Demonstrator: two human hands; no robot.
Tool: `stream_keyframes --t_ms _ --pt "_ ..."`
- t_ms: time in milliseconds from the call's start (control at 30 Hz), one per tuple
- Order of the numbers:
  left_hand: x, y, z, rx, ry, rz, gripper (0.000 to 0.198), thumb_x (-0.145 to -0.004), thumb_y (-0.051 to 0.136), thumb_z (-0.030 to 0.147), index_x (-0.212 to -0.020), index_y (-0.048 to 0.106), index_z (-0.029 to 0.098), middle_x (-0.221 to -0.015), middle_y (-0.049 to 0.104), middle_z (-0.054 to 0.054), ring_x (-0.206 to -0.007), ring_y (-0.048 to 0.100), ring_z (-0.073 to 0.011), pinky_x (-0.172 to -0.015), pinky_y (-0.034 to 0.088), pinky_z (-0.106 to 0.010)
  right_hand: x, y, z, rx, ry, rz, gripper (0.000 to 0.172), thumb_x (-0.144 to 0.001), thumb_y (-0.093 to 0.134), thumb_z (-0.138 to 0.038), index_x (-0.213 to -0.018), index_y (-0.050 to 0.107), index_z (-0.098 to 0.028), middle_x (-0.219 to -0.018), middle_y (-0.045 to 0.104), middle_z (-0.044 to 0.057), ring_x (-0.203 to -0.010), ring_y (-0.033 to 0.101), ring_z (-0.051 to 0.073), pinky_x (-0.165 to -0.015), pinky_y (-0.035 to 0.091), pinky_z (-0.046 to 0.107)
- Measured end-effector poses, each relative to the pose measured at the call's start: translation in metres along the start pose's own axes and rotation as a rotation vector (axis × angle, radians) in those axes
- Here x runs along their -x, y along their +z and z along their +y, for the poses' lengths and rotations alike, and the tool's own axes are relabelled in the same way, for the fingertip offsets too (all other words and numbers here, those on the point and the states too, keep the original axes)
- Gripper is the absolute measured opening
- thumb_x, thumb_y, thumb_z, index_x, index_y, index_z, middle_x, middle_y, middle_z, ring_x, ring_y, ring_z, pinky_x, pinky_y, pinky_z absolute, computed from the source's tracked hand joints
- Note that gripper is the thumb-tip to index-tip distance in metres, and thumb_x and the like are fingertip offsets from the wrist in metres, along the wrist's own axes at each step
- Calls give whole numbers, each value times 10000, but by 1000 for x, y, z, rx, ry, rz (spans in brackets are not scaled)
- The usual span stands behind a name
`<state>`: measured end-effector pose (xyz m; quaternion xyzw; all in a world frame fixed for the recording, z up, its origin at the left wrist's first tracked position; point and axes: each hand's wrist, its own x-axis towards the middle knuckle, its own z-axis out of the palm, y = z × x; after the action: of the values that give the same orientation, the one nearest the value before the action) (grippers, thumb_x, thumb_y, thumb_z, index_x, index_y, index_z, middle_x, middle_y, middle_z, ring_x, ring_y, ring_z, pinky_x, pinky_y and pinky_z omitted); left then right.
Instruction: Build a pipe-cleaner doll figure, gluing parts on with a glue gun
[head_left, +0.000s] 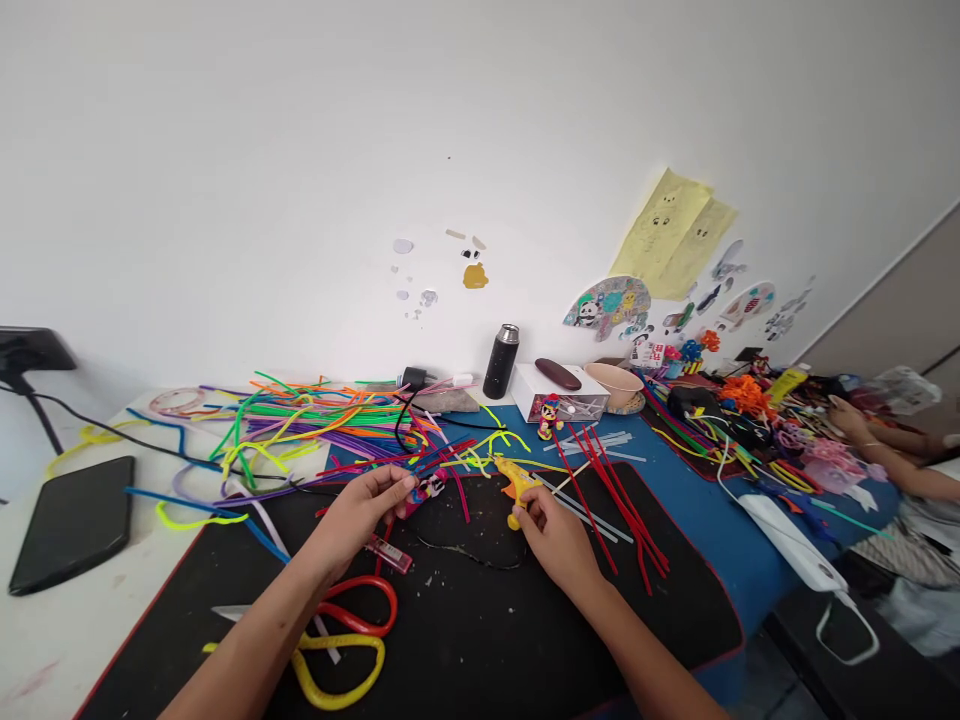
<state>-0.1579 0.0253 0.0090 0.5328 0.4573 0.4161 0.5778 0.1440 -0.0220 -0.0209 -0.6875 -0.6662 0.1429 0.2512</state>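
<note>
My left hand [375,500] is closed on a small figure [429,488] of pink, black and white pipe cleaner, partly hidden by the fingers. My right hand [551,530] grips a yellow glue gun [516,480], its nozzle pointing up and left, apart from the figure. Below the left hand lies a small red and clear packet [391,553] on the black mat [465,640]. Scissors [358,625] with one red and one yellow handle loop rest partly under my left forearm. Red pipe cleaners [630,510] and clear glue sticks lie to the right.
Piled pipe cleaners [322,430] cover the back left. A black flask [501,362], a white box [529,385] and a finished-looking figure [550,415] stand behind. A white power strip [787,540] lies right, near another person's hand [847,418]. A black tablet [73,520] is left.
</note>
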Motion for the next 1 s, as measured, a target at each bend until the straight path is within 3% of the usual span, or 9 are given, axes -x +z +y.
stream_keyframes --t_ms 167,400,600,700,833,1000 --pt "0 1 0 25 13 1 479 -733 779 663 -784 657 202 -635 608 9 -601 497 -154 -603 374 -269 4 -18 24 114 -111 -13 272 -1030 455 -321 -1128 699 -251 -1127 752 69 -1019 713 252 -866 495 338" --pt "-5 -6 -7 59 6 -11 466 -768 771 643 -775 639 195 -650 602 9 -599 484 -144 -597 370 -261 -32 -27 41 240 -75 -12 279 -1008 464 -256 -959 736 -216 -1044 732 90 -946 706 255 -813 484 325" --pt "-5 -6 -5 62 2 13 465 -759 774 644 -772 646 197 -651 605 -2 -600 499 -154 -592 383 -266 -55 -50 45 242 -34 8 356 -1062 387 -346 -1102 716 -216 -1076 770 87 -981 714 253 -817 498 323" --pt "-4 -2 -3 56 -7 12 466 -749 777 648 -791 661 198 -647 613 -6 -601 506 -159 -592 389 -267 -78 -58 51 287 -46 -52 278 -1023 479 -287 -1072 743 -217 -1073 777 82 -991 712 260 -816 486 324" --pt "-4 -1 -5 47 -16 5 463 -761 773 645 -790 662 197 -653 613 -6 -610 506 -158 -595 389 -266 -104 -59 56 351 -102 -179 268 -963 581 -215 -1178 740 -212 -1209 733 99 -1050 695 249 -879 467 312" --pt "-3 -4 -6 50 -30 16 464 -756 774 649 -800 662 200 -656 608 -4 -608 495 -158 -597 376 -269 -116 -62 55 424 -170 -368 265 -893 681 -214 -1146 760 -209 -1212 709 113 -1042 679 262 -840 455 297"
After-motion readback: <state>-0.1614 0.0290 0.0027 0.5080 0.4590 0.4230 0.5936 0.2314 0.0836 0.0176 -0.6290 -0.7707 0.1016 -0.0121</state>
